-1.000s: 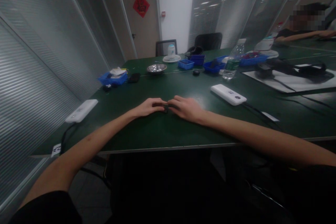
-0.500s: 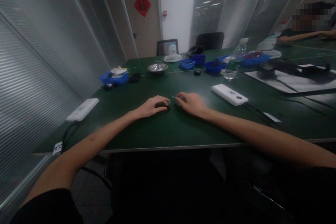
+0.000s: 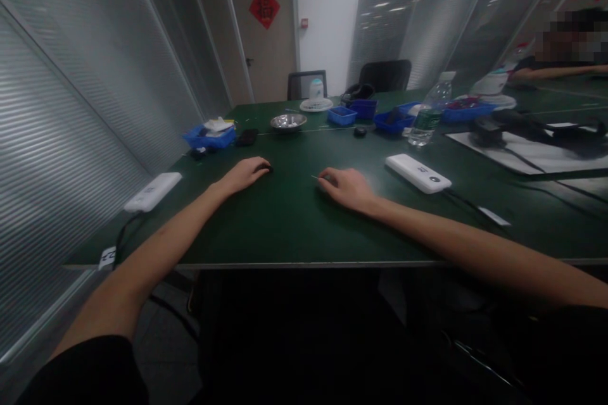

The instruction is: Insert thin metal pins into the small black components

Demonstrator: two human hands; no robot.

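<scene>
Both my forearms rest on a dark green table [image 3: 294,228]. My left hand [image 3: 247,174] lies palm down with its fingers curled over a small black object [image 3: 267,168] at the fingertips. My right hand [image 3: 344,188] rests about a hand's width to the right, its fingers pinched on a thin light-coloured pin-like tool [image 3: 317,177] whose tip points left. The two hands are apart and the bare tabletop shows between them.
A white power bank [image 3: 418,173] with a cable lies right of my right hand, another white device [image 3: 152,191] near the left edge. Farther back stand blue bins [image 3: 209,137], a metal bowl [image 3: 288,121], a water bottle [image 3: 426,119] and a small fan [image 3: 316,96]. Another person's arm [image 3: 555,71] rests at far right.
My hands were joined on the small black object; they have parted. The left hand slid left and away with the object, while the right hand stayed holding the thin tool.
</scene>
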